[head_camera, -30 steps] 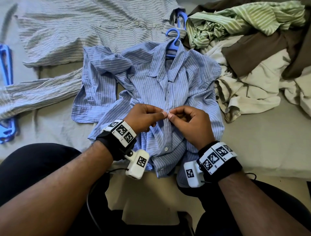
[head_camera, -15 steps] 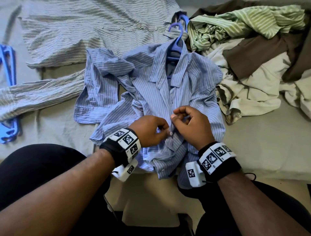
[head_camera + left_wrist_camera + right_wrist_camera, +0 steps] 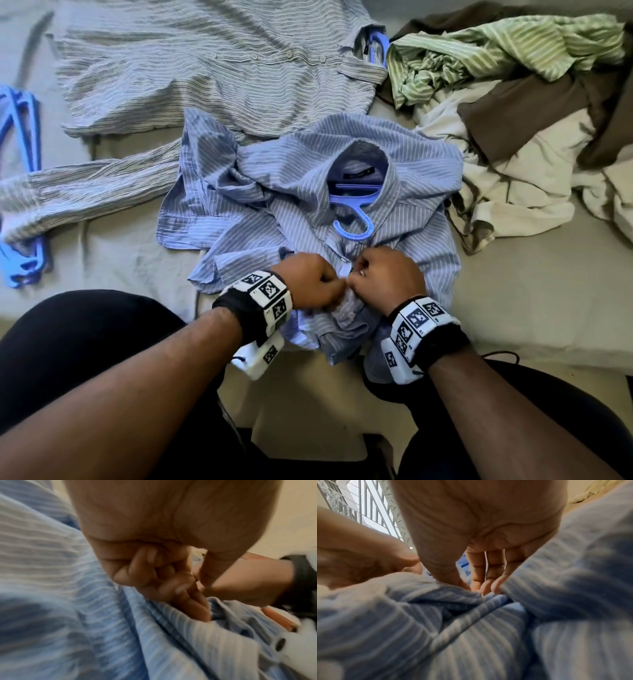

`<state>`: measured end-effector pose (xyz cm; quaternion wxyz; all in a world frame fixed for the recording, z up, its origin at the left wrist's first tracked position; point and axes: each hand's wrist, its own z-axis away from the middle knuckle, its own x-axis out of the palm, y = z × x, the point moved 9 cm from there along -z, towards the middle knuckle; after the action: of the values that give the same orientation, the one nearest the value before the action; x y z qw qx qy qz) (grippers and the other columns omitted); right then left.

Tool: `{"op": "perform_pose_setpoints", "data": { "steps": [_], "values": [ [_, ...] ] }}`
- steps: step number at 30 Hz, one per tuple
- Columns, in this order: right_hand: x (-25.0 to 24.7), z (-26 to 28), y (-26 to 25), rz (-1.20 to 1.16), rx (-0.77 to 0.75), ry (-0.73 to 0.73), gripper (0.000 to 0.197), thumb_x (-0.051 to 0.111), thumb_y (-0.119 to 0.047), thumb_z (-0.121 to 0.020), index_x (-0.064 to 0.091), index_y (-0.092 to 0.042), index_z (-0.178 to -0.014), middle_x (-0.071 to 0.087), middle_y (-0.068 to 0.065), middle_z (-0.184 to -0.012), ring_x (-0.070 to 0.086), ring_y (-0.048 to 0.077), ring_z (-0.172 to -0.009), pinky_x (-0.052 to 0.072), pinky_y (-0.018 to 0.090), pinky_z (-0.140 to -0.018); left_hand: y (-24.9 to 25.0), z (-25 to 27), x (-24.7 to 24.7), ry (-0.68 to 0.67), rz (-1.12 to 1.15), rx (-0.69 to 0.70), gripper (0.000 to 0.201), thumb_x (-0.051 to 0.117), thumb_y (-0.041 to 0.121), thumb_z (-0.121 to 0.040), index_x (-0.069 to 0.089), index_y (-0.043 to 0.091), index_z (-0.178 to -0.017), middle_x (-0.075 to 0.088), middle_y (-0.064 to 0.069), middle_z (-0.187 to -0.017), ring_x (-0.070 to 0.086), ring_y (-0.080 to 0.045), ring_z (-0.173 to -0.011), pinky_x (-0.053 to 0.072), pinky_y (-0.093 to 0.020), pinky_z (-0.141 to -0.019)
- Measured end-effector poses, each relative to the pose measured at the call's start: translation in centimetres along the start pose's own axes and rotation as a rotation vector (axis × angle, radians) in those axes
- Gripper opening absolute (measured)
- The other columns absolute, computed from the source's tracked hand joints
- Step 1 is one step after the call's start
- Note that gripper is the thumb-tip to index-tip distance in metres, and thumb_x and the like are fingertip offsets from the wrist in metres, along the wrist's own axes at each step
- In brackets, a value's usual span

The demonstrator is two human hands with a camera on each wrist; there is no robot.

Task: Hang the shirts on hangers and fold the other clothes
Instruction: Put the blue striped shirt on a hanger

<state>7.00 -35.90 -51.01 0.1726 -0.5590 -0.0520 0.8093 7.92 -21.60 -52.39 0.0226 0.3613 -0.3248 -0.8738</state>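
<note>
A blue striped shirt (image 3: pixel 308 192) lies bunched on the bed, collar toward me, with a blue hanger (image 3: pixel 354 212) inside it and the hook lying over the front. My left hand (image 3: pixel 313 286) and right hand (image 3: pixel 383 277) meet at the shirt's button placket near the bed's front edge, each pinching the fabric. In the left wrist view my left hand (image 3: pixel 171 588) has curled fingers on the blue cloth (image 3: pixel 120 628). In the right wrist view my right hand (image 3: pixel 479 585) presses thumb and fingertips into a fold of the shirt (image 3: pixel 471 622).
A grey striped shirt (image 3: pixel 205 68) on a hanger lies spread behind. Spare blue hangers (image 3: pixel 20 192) lie at the left. A heap of clothes, green striped (image 3: pixel 496 54), brown (image 3: pixel 520 113) and cream (image 3: pixel 534 178), fills the right. My dark-clad legs sit below the bed's edge (image 3: pixel 531 349).
The shirt has slid toward me, its collar opened and the hanger hook flipped down over the front. Both hands moved nearer the bed's edge, lower on the placket.
</note>
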Motion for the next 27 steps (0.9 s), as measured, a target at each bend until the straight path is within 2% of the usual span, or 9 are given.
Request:
{"op": "perform_pose_setpoints", "data": {
  "steps": [2,4,8,11,14,17,22,24,27],
  "values": [
    [-0.1,0.1,0.3,-0.05,0.022,-0.004,0.02,0.065,-0.041,-0.08,0.074,-0.027,-0.091,0.072,-0.005,-0.096,0.067,0.026,-0.092,0.056,0.035,-0.075,-1.9,-0.6,-1.7,0.159,0.035,-0.122,0.05,0.048,0.055,-0.099,0.07,0.019,-0.073,0.069,0.003,-0.065,0.067,-0.016,-0.068,0.053,-0.029,-0.065],
    [-0.3,0.3,0.7,-0.132,0.057,-0.005,0.015,0.066,-0.037,-0.079,0.073,-0.027,-0.087,0.072,-0.007,-0.091,0.067,0.023,-0.089,0.058,0.036,-0.076,-2.7,-0.7,-2.7,0.256,0.008,-0.176,0.036,0.054,0.047,-0.1,0.064,0.021,-0.077,0.063,0.004,-0.069,0.063,-0.023,-0.072,0.044,-0.029,-0.062],
    [-0.8,0.3,1.2,-0.273,0.094,0.0,0.013,0.068,-0.036,-0.079,0.067,-0.023,-0.075,0.069,-0.008,-0.076,0.066,0.019,-0.079,0.058,0.036,-0.077,-2.4,-1.0,-2.4,0.291,0.014,-0.163,0.012,0.062,0.041,-0.093,0.068,0.034,-0.102,0.067,0.005,-0.093,0.066,-0.022,-0.087,0.057,-0.037,-0.076],
    [-1.6,0.1,1.6,-0.35,0.114,0.021,0.021,0.069,-0.036,-0.083,0.066,-0.018,-0.074,0.068,-0.007,-0.072,0.064,0.017,-0.076,0.053,0.032,-0.074,-1.7,-1.1,-2.1,0.33,0.017,-0.145,0.022,0.062,0.044,-0.093,0.065,0.041,-0.114,0.06,0.004,-0.102,0.065,-0.023,-0.092,0.057,-0.042,-0.084],
    [-2.3,-0.1,2.3,-0.461,0.144,0.022,0.021,0.069,-0.036,-0.087,0.067,-0.017,-0.078,0.069,-0.006,-0.074,0.064,0.015,-0.076,0.05,0.032,-0.073,-0.7,-1.2,-2.7,0.402,-0.011,-0.129,0.029,0.052,0.043,-0.1,0.064,0.039,-0.127,0.066,-0.003,-0.111,0.066,-0.03,-0.098,0.055,-0.04,-0.084],
    [-1.6,-0.3,3.0,-0.588,0.171,-0.016,0.011,0.075,-0.032,-0.086,0.072,-0.022,-0.082,0.072,-0.008,-0.078,0.067,0.012,-0.077,0.051,0.03,-0.074,-0.2,-1.8,-2.4,0.378,0.001,-0.142,0.028,0.051,0.044,-0.102,0.072,0.034,-0.118,0.073,-0.004,-0.108,0.068,-0.029,-0.099,0.053,-0.034,-0.078],
    [-1.2,0.0,3.6,-0.587,0.132,-0.038,0.01,0.078,-0.032,-0.086,0.078,-0.026,-0.078,0.075,-0.016,-0.077,0.069,0.001,-0.077,0.05,0.023,-0.072,-0.7,-2.5,-1.6,0.34,0.047,-0.226,0.018,0.065,0.052,-0.091,0.071,0.035,-0.09,0.073,0.006,-0.086,0.069,-0.022,-0.084,0.059,-0.036,-0.075],
    [-1.4,0.1,3.8,-0.562,0.12,-0.031,0.012,0.077,-0.033,-0.087,0.079,-0.026,-0.077,0.074,-0.021,-0.074,0.068,-0.002,-0.076,0.053,0.024,-0.074,-0.9,-2.7,-1.4,0.328,0.066,-0.239,0.02,0.067,0.052,-0.089,0.072,0.033,-0.087,0.072,0.009,-0.079,0.069,-0.019,-0.079,0.058,-0.032,-0.072],
    [-1.6,0.2,3.7,-0.56,0.104,-0.042,0.012,0.074,-0.034,-0.089,0.077,-0.027,-0.079,0.074,-0.017,-0.075,0.069,0.003,-0.078,0.056,0.029,-0.08,-0.6,-2.8,-1.7,0.324,0.126,-0.215,0.014,0.068,0.045,-0.089,0.074,0.033,-0.089,0.068,0.011,-0.073,0.066,-0.012,-0.075,0.049,-0.025,-0.065]
  ]
}}
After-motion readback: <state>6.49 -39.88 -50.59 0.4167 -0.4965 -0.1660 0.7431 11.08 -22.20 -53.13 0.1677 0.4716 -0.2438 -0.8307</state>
